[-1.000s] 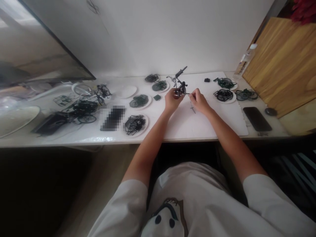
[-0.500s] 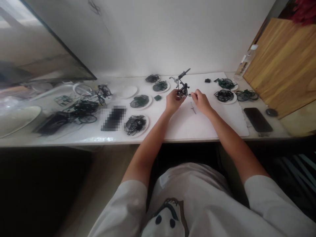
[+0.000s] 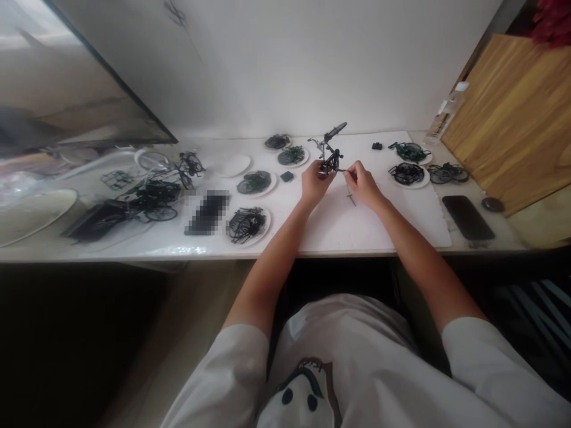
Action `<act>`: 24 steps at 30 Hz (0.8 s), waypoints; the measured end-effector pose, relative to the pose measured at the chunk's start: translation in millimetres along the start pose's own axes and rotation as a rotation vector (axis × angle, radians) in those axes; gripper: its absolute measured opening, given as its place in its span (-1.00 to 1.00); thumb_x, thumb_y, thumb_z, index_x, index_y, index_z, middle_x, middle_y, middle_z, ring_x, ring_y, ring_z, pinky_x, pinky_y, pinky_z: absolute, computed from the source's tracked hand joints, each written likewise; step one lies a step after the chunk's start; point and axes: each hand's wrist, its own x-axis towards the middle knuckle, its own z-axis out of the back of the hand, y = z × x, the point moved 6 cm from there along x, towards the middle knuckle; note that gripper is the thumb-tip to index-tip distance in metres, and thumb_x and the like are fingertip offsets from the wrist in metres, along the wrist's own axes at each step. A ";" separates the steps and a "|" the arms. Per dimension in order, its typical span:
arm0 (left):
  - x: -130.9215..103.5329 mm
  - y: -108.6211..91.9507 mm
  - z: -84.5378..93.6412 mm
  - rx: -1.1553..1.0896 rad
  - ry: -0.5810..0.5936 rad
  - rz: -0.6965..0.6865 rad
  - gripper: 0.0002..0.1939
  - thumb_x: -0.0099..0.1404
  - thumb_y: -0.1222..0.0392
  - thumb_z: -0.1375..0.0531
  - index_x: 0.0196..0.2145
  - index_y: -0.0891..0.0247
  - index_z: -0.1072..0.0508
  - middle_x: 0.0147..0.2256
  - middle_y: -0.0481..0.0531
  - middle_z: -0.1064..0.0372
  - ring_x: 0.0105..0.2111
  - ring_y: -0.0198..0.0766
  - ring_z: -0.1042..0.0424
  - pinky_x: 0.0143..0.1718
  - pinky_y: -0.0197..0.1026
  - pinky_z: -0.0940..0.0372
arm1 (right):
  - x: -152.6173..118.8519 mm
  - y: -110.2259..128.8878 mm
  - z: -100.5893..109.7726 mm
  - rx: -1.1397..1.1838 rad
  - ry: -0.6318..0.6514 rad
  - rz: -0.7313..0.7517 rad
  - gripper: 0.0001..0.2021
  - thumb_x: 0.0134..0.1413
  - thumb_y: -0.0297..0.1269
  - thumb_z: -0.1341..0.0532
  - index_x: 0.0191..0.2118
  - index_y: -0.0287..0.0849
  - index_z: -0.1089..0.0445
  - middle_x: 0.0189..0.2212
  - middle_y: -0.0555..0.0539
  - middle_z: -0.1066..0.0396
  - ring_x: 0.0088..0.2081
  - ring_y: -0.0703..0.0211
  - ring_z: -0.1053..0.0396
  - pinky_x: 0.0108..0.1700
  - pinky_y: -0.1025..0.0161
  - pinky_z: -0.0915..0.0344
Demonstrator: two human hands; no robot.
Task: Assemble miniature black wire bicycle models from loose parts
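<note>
Above the white sheet (image 3: 401, 220), my left hand (image 3: 316, 183) is closed around the lower part of a small black model bicycle (image 3: 332, 160). The bicycle is held tilted, with one wheel (image 3: 336, 131) pointing up and away and silver handlebars beside it. My right hand (image 3: 362, 183) pinches a thin dark rod-like piece (image 3: 342, 171) that reaches to the bicycle's near side; its exact kind is too small to tell. On the sheet below the right hand lies a thin grey T-shaped piece (image 3: 351, 197). My left fingers hide part of the bicycle.
Plates of dark bicycle parts stand left (image 3: 247, 226) and right (image 3: 407, 173). A small green piece (image 3: 286, 176) and a black piece (image 3: 377, 145) lie apart. At far right are a phone (image 3: 468, 217), a bottle (image 3: 448, 110) and a wooden board (image 3: 504, 119). More model bicycles (image 3: 158, 193) sit left.
The bicycle's raised wheel has turned slightly and shows more of its width. Both hands stay nearly in place, and the right fingers have shifted a little on the rod-like piece.
</note>
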 end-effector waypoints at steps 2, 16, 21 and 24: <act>0.5 1.0 -0.2 -0.024 0.010 0.016 -0.66 0.21 0.22 -0.51 -0.11 0.18 -0.53 -0.27 0.05 -0.62 -0.38 -0.26 -0.56 -0.25 -0.18 -0.51 | 0.3 0.1 2.3 -0.044 -0.017 0.005 -0.71 0.50 0.08 -0.08 -0.08 -0.04 -0.32 -0.25 -0.17 -0.56 -0.25 -0.05 -0.45 -0.17 0.09 -0.28; -0.4 -1.9 -3.3 -0.020 0.042 0.003 -0.67 0.22 0.24 -0.49 -0.09 0.19 -0.52 -0.21 0.06 -0.64 -0.39 -0.29 -0.56 -0.28 -0.21 -0.50 | -1.0 2.8 9.5 -0.047 -0.063 -0.051 -0.62 0.49 0.10 -0.06 -0.30 -0.04 -0.27 -0.38 -0.09 -0.48 -0.33 0.03 -0.38 -0.19 0.13 -0.23; 0.7 -4.1 -1.4 -0.028 0.036 0.016 -0.67 0.22 0.24 -0.49 -0.10 0.19 -0.53 -0.22 0.05 -0.64 -0.40 -0.29 -0.55 -0.27 -0.20 -0.50 | -0.8 -0.4 5.8 0.045 -0.045 -0.067 -0.69 0.41 0.10 -0.13 -0.16 -0.04 -0.32 -0.20 -0.15 -0.56 -0.17 -0.04 -0.48 -0.09 0.10 -0.33; 1.6 -3.4 -0.4 -0.034 0.026 0.023 -0.67 0.22 0.24 -0.50 -0.10 0.19 -0.53 -0.23 0.06 -0.63 -0.41 -0.29 -0.54 -0.29 -0.19 -0.50 | -0.1 0.6 4.7 0.068 -0.050 -0.025 -0.72 0.40 0.08 -0.13 -0.13 -0.03 -0.29 -0.20 -0.15 -0.55 -0.18 -0.04 -0.49 -0.08 0.08 -0.34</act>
